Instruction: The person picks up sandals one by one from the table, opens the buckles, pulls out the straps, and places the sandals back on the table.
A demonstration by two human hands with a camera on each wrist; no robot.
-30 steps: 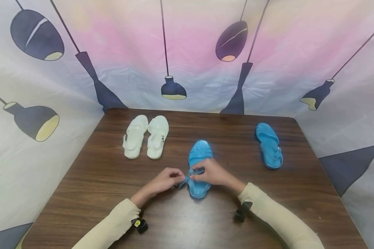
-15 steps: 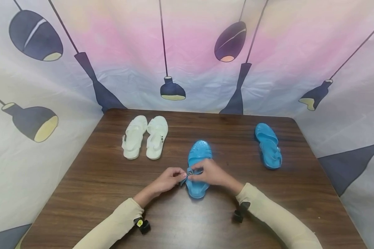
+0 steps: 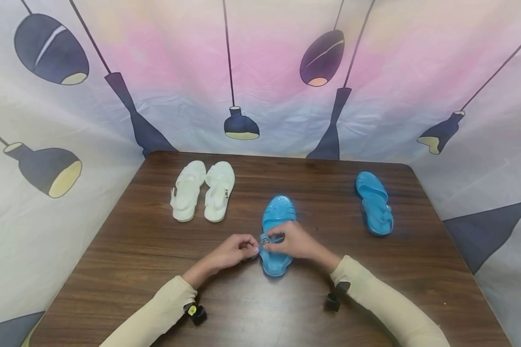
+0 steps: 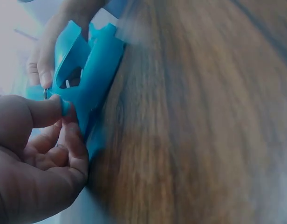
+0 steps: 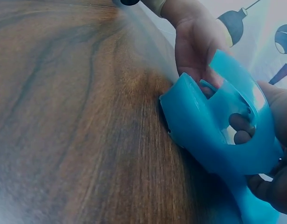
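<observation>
- Head: blue sandal point(image 3: 279, 214) sits sole down at the middle of the brown table point(image 3: 260, 320), between both hands, toe pointing away from the person.
- Head: left hand point(image 3: 231, 251) is at the sandal's left side, thumb and index tips together; what they pinch is too small to tell here.
- Head: right hand point(image 3: 298, 241) reaches over the sandal from the right, thumb and index pinching around the metal buckle point(image 3: 265, 241).
- Head: second blue sandal point(image 3: 375, 205) lies well apart toward the right edge of the table; pair of white sandals point(image 3: 188, 193) stands side by side at far left, toes away.
- Head: cream sleeves point(image 3: 154, 315) on both arms, black device at each wrist; cloth backdrop point(image 3: 269, 58) with printed lamps behind the table.
- Left wrist: left hand's thumb and index pinch a blue strap end point(image 4: 65, 108), other fingers curled below. Right hand is behind, fingertips next to the buckle; its exact grip is partly hidden.
- Right wrist: blue sandal's heel and straps fill the middle, wood surface to the left. Right hand is cut by the right edge, left hand beyond the heel. Fingertips show through the strap opening; can't tell whose.
</observation>
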